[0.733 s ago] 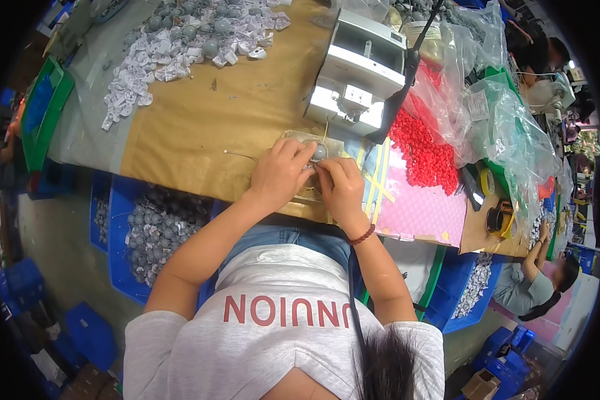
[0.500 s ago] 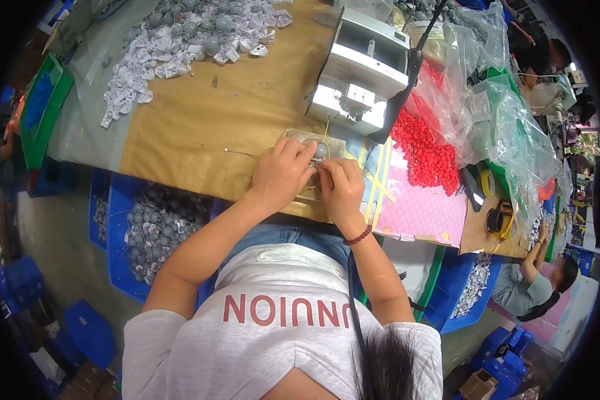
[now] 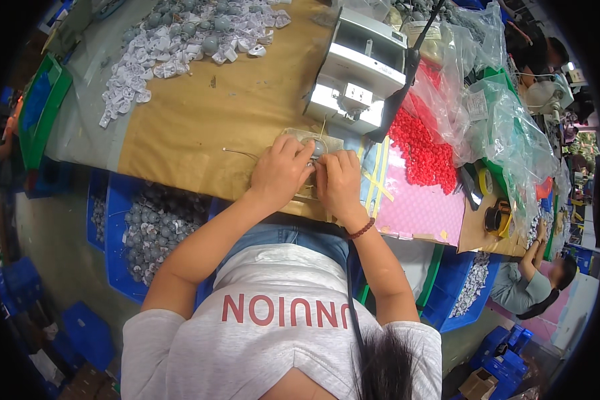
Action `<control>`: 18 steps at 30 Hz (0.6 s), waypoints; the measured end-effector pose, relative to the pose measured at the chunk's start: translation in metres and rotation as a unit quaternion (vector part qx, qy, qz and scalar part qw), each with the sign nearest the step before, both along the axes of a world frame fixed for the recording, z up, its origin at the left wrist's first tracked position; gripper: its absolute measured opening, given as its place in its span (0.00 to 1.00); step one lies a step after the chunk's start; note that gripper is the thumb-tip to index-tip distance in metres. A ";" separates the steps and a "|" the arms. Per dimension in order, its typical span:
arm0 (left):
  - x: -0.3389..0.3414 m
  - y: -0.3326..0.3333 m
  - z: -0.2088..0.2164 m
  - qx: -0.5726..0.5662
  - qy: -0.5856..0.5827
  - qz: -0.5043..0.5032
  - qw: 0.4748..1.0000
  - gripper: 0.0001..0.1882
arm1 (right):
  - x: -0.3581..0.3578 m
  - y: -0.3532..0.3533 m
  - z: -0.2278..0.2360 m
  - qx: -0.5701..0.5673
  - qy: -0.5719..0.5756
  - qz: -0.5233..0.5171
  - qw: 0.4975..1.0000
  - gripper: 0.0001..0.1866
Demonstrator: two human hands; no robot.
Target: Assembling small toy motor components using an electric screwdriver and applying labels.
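Close together over a small flat fixture (image 3: 333, 142) at the table's front edge, both my hands are working on a small round grey part (image 3: 319, 148). My left hand (image 3: 278, 168) is closed, its thumb and fingers pinching the part from the left. From the right, my right hand (image 3: 341, 181) is closed too, fingertips bent down against the part's near side. What lies between those right fingertips is hidden. A thin wire (image 3: 240, 153) sticks out leftward past my left hand.
A white machine (image 3: 357, 73) stands just beyond my hands. Red small parts (image 3: 420, 157) are heaped to the right near clear plastic bags (image 3: 513, 133). White and grey parts (image 3: 140, 73) lie at the far left. Blue bins (image 3: 118, 260) sit below the table; a co-worker (image 3: 530, 287) is at right.
My right hand has turned slightly, its fingers drawing in more upright against the grey part. My left hand stays nearly in place. The whole view has shifted a little.
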State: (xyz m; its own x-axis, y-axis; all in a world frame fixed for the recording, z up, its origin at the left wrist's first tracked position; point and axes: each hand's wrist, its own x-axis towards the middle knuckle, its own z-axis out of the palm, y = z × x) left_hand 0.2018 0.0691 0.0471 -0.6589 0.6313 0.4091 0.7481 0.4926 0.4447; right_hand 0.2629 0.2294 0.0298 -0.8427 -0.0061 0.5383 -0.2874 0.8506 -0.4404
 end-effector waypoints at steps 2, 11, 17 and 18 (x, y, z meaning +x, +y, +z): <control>0.000 -0.001 0.000 -0.013 0.022 0.002 1.000 0.26 | -0.002 0.002 0.000 0.009 -0.003 0.012 1.000 0.10; 0.002 0.001 0.003 0.000 -0.016 0.012 1.000 0.27 | 0.008 0.010 0.000 0.010 0.030 0.020 0.999 0.12; -0.001 -0.001 -0.004 -0.018 0.020 0.006 1.000 0.27 | 0.005 0.006 0.009 0.028 0.021 0.028 0.999 0.11; 0.000 -0.001 -0.003 -0.012 0.006 0.008 1.000 0.27 | 0.004 0.005 0.009 0.023 0.015 0.024 0.999 0.11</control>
State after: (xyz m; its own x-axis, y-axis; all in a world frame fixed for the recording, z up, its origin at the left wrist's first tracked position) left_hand 0.2018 0.0684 0.0440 -0.6640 0.6305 0.4019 0.7452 0.5145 0.4241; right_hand 0.2669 0.2349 0.0390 -0.8238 -0.0727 0.5622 -0.3420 0.8547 -0.3906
